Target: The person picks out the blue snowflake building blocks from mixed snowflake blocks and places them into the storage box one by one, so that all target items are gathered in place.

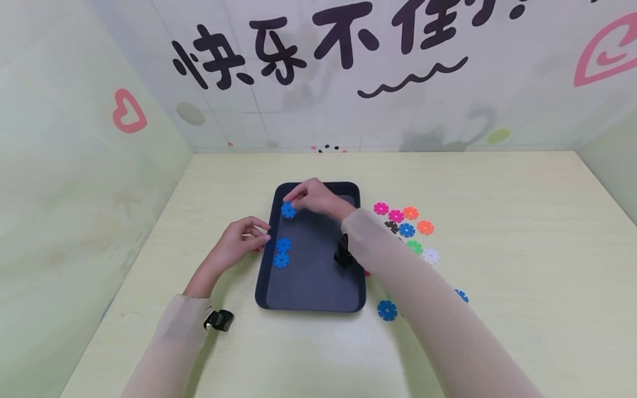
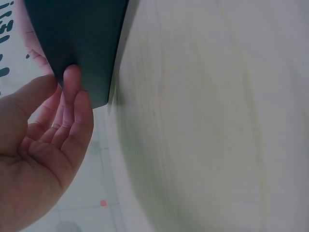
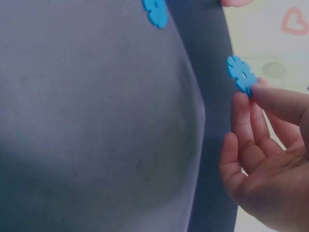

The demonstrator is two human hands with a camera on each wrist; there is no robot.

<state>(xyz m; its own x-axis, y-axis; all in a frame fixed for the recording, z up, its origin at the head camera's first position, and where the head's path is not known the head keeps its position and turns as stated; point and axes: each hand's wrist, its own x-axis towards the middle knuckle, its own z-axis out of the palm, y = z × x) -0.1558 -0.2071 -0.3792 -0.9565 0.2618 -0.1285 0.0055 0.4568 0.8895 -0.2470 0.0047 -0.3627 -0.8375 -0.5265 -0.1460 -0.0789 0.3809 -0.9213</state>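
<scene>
A dark rectangular tray (image 1: 313,287) lies on the table. Over its far left corner, my right hand (image 1: 318,198) pinches a blue flower-shaped plastic disc (image 1: 288,210) between thumb and fingertips. The right wrist view shows that notched disc (image 3: 241,75) tilted at the fingertips. Two more blue discs (image 1: 281,260) lie one before the other along the tray's left side. My left hand (image 1: 239,243) is at the tray's left rim, fingers loosely bent. In the left wrist view its fingertips touch the tray's outer wall (image 2: 91,53).
Right of the tray lie loose notched discs in pink, orange (image 1: 425,228), green, white (image 1: 431,255), black and blue (image 1: 387,310); my right forearm hides some. Walls stand behind and to the left of the table (image 1: 522,249). Each wrist wears a small black camera (image 1: 219,319).
</scene>
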